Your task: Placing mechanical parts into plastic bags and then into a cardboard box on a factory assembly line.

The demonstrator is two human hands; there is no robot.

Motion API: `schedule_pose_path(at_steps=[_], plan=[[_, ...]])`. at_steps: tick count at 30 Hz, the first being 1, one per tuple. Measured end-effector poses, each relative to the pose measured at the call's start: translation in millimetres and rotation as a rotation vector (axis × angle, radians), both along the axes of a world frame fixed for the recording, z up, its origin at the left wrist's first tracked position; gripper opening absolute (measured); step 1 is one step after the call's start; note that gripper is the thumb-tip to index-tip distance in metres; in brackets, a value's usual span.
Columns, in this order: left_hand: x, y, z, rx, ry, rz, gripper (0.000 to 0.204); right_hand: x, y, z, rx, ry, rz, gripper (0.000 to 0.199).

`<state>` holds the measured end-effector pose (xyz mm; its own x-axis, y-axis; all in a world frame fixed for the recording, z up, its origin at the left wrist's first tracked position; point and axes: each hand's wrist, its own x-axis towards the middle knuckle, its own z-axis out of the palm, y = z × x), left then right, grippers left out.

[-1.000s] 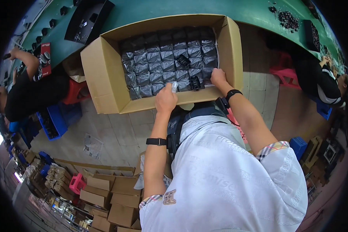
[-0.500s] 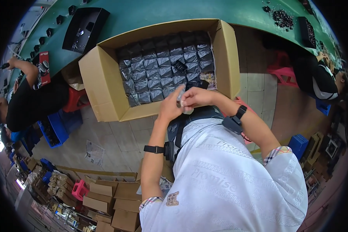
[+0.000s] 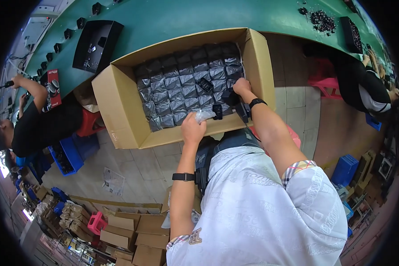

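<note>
Head view: left hand [image 3: 193, 128] at the near wall of the open cardboard box [image 3: 119, 106], fingers closed around a small clear plastic bag [image 3: 205, 115]. Right hand [image 3: 242, 86] reaches inside the box, fingers gripping a small black part [image 3: 230, 95] above the grey foil packets [image 3: 181, 86] that fill the box in rows. Another black part [image 3: 217, 111] lies on the packets near the front wall. Box stands against the green desk [image 3: 186, 17]. Black tray [image 3: 95, 44] on the desk, left of the box.
</note>
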<state>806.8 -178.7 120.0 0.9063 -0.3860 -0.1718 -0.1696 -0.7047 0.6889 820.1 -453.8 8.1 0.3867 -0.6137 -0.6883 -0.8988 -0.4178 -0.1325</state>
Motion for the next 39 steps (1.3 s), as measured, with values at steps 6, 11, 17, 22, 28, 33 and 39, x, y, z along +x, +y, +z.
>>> schedule_pose_path(at_steps=[6, 11, 17, 22, 28, 33, 39], plan=[[-1.4, -0.9, 3.4, 0.049, 0.026, 0.025, 0.016, -16.1, 3.5, -6.3, -0.113, -0.114, 0.106, 0.025], [-1.6, -10.5, 1.1, -0.002, -0.011, 0.004, 0.017, -28.8, -3.1, -9.8, -0.198, -0.129, 0.112, 0.018], [-3.3, 2.2, 7.8, 0.049, 0.037, 0.048, 0.017, -22.5, 30.9, 68.0, -0.078, -0.146, 0.443, 0.019], [1.8, -8.8, 23.1, -0.296, -0.124, -0.098, 0.042, -50.2, 64.0, 133.2, 0.907, -0.319, 0.469, 0.018], [-4.1, 8.5, 6.7, -0.214, 0.078, -0.213, 0.043, -36.6, 90.1, 120.3, 1.199, -0.467, 0.415, 0.014], [4.0, 5.3, 12.4, -0.241, 0.153, 0.217, 0.035, 3.5, 31.8, 42.9, 0.623, -0.565, -0.195, 0.019], [3.3, 6.6, -0.7, -0.126, 0.145, 0.058, 0.041, 23.9, -15.8, -36.2, -0.032, -0.202, -0.11, 0.042]])
